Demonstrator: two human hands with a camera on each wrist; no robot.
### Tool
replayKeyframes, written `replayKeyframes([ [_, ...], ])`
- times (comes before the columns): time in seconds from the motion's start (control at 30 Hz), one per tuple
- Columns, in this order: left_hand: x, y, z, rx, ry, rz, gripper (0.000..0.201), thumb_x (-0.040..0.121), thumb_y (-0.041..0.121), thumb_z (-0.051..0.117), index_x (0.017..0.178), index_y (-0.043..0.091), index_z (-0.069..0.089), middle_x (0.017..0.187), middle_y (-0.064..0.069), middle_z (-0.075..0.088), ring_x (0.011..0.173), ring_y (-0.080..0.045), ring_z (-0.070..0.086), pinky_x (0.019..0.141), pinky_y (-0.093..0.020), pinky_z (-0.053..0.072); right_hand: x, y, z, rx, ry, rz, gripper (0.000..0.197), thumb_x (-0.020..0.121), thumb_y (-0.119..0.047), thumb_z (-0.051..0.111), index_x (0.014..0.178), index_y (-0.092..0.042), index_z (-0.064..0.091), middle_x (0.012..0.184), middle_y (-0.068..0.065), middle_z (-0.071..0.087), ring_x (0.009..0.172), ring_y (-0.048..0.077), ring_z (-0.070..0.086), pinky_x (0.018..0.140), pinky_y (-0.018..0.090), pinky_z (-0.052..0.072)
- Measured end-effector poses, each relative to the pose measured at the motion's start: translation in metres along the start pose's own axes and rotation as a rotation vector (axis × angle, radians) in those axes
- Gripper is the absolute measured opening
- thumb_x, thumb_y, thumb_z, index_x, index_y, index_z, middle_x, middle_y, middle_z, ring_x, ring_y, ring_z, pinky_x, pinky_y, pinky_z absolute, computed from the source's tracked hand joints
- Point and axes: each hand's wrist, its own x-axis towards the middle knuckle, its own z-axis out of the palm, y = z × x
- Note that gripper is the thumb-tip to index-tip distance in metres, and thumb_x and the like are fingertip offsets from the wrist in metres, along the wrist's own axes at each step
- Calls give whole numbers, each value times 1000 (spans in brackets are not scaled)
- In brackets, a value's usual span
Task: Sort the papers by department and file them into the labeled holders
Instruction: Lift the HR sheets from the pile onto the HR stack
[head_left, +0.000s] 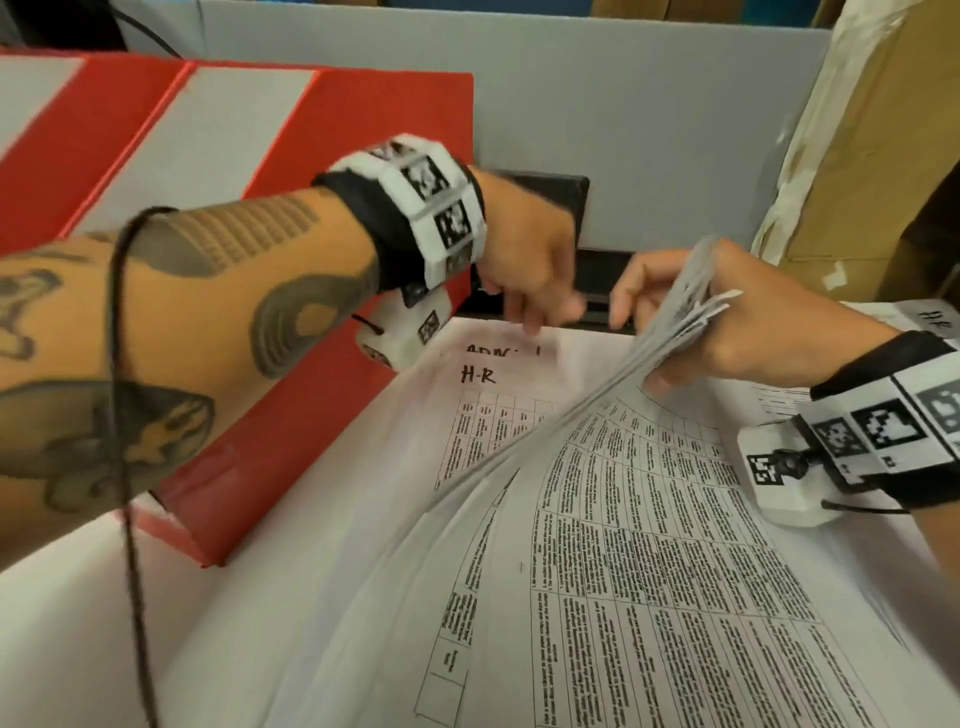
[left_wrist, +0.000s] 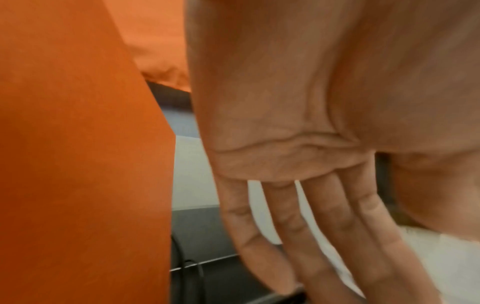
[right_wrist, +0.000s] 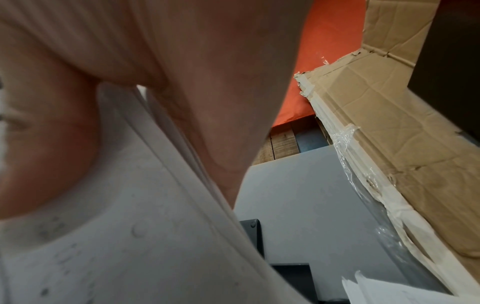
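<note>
Mid-sort: right hand (head_left: 727, 317) pinching lifted sheaf (head_left: 660, 343) centre-right; left hand (head_left: 524, 260), fingers loose, empty, reaching for exposed H-R sheet (head_left: 519, 415). Next, probably: peel and file.

— What's behind the desk?

— A grey partition (head_left: 597, 104), plain, running right across the back.

— And on the right?

— A cardboard box (head_left: 878, 171), creased, with pale tape and clear film peeling along its edge. From the right wrist view, an orange wall (right_wrist: 330, 61) shows behind it, with wood planks (right_wrist: 281, 142) below.

— The surface?

— A white table (head_left: 104, 623). A black cable (head_left: 132, 519) hangs over its left side.

— Light?

— Even, soft, no hard shadows.
</note>
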Motion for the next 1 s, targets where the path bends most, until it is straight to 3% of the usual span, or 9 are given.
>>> replayKeyframes([
  [0.07,10,-6,14,251,-108,-97,38,84,58,75,105,27,78,95,11,78,92,-11,73,94,-41,58,-2,-4,1,-21,-41,-32,44,61,12,89,82,-25,78,72,-18,72,68,4,69,64,17,52],
  [0.17,20,-9,28,359,-222,-209,52,78,50,84,120,20,73,116,1,73,108,-20,69,99,-41,55,-2,-2,0,11,-47,-55,63,63,16,86,70,-46,76,70,-13,74,66,6,68,62,13,48],
  [0.33,24,-7,33,436,-144,-207,39,84,37,82,113,11,75,106,-3,75,92,-18,67,62,-21,46,-2,-2,-2,44,-50,-60,67,67,15,84,66,-52,74,70,-13,73,66,7,67,63,13,49],
  [0.4,22,-6,29,438,-97,-188,36,86,37,80,109,9,77,93,-1,73,78,-15,63,56,-19,43,-2,0,-3,42,-42,-47,65,67,12,86,66,-52,73,70,-12,72,66,8,67,63,15,49],
  [0.57,16,1,16,466,-27,-187,23,93,34,74,89,11,75,70,5,63,62,-8,56,55,-19,43,0,2,-1,43,-17,-10,52,67,5,90,68,-46,76,82,4,75,74,22,71,72,43,57],
  [0.7,5,18,3,547,145,-222,44,71,46,91,67,27,51,74,5,58,66,-11,52,62,-32,46,0,0,3,52,14,24,60,64,2,93,70,-55,73,103,1,75,99,21,72,90,50,57],
  [0.83,-6,22,-8,367,164,-112,36,63,53,92,72,24,75,74,6,74,73,-14,68,69,-29,52,1,-2,8,27,15,29,62,63,-6,93,71,-63,69,123,-10,71,125,13,62,106,52,49],
  [0.9,-11,18,-9,147,121,21,30,71,54,87,78,25,82,73,6,77,69,-12,69,71,-24,52,0,-5,9,25,10,11,62,66,4,90,67,-56,71,122,-7,72,117,16,68,100,48,52],
  [1.0,-16,16,-5,-211,48,165,31,94,48,67,89,21,82,81,-2,79,72,-15,71,68,-24,53,1,-2,6,31,70,17,53,60,4,93,65,-44,69,78,-5,75,71,10,70,66,36,54],
])
